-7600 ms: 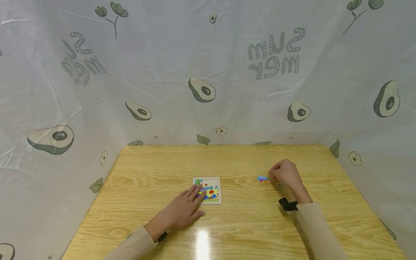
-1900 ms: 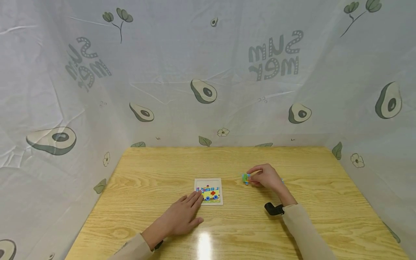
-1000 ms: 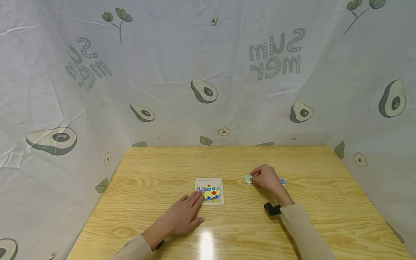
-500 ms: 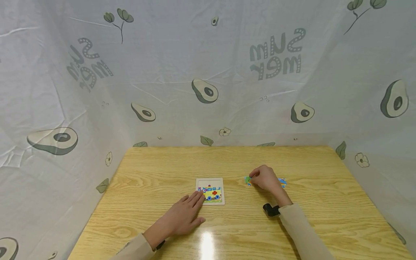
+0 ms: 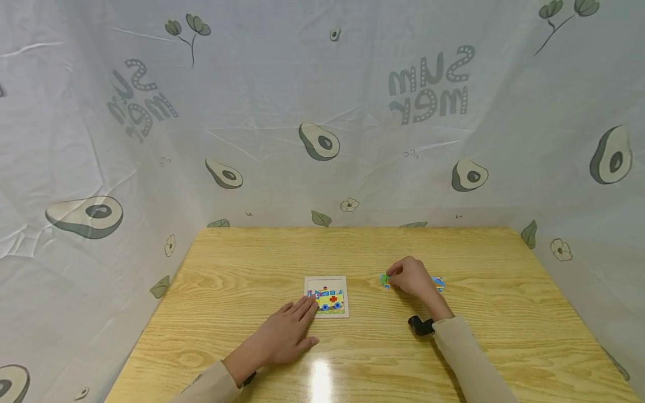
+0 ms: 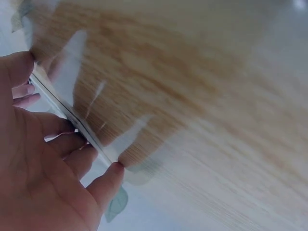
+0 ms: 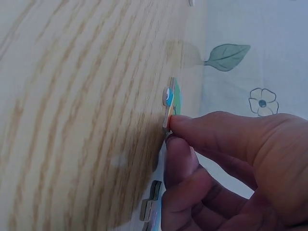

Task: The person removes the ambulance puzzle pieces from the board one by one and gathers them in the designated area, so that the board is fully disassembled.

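My left hand [image 5: 285, 336] lies with its fingers straight on the lower left of a small square puzzle tray [image 5: 326, 279]. Fitted pieces in the tray form a yellow ambulance picture [image 5: 330, 300], partly covered by the fingertips. In the left wrist view, the left fingertips [image 6: 119, 166] rest along the tray's edge. To the right of the tray, my right hand [image 5: 413, 278] pinches a green and blue puzzle piece [image 7: 174, 98] between thumb and finger, low over the table. Another blue puzzle piece [image 5: 438, 284] lies just beyond the right hand, partly hidden by it.
The wooden table [image 5: 262, 252] is bounded at the back and sides by a pale curtain [image 5: 252, 112] printed with avocados. Black wrist camera [image 5: 420, 326] hangs under the right wrist. In the right wrist view, piece edges [image 7: 151, 204] show below the fingers.
Since the oldest frame, a green patch has left the tray's upper left, and my right hand has moved left to a green piece. Over the last second it shifts slightly; the left hand stays.
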Available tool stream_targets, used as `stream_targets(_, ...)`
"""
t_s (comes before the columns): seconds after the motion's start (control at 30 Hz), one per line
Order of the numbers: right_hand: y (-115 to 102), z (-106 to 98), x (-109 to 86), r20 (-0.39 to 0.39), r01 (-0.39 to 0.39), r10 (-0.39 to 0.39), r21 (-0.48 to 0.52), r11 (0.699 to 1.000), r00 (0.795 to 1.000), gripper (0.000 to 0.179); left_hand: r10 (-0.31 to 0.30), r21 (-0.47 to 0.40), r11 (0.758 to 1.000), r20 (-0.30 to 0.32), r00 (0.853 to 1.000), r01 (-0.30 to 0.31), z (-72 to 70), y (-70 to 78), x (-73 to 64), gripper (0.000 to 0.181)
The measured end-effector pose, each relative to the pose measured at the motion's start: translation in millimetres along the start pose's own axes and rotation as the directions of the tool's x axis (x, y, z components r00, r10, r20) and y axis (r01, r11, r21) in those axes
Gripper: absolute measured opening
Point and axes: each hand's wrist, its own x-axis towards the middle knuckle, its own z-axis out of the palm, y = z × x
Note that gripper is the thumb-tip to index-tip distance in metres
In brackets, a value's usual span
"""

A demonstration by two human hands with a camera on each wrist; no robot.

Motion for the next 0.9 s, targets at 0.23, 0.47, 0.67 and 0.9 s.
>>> stream_targets(0.23, -3.9, -14.8, -4.1, -0.027, 0.04, -0.041, -0.024, 0.999, 0.999, 0.021, -0.014, -0.007, 1.0, 0.031, 0.999, 0.014, -6.8, 4.3, 3.3, 0.075)
stream_targets(0.47, -19.4, -17.0, -3.8, -0.025, 0.103, -0.103, -0.001, 0.995, 0.994, 0.024, -0.005, 0.072, 0.997, 0.027, 1.0, 0.003, -13.7, 4.3, 8.9, 0.071)
stream_targets(0.67, -35.3, -7.0, -4.7, 0.003, 0.185, -0.185, 0.035, 0.982, 0.983, 0.027, 0.034, 0.107, 0.994, -0.014, 0.999, -0.033, -16.6, 4.9, 15.3, 0.069)
stream_targets(0.9, -59.2, 18.2, -3.3, 0.062, 0.26, -0.262, 0.037, 0.965, 0.963, 0.025, 0.048, 0.051, 0.998, 0.0, 0.999, -0.048, -15.4, 7.3, 23.5, 0.073)
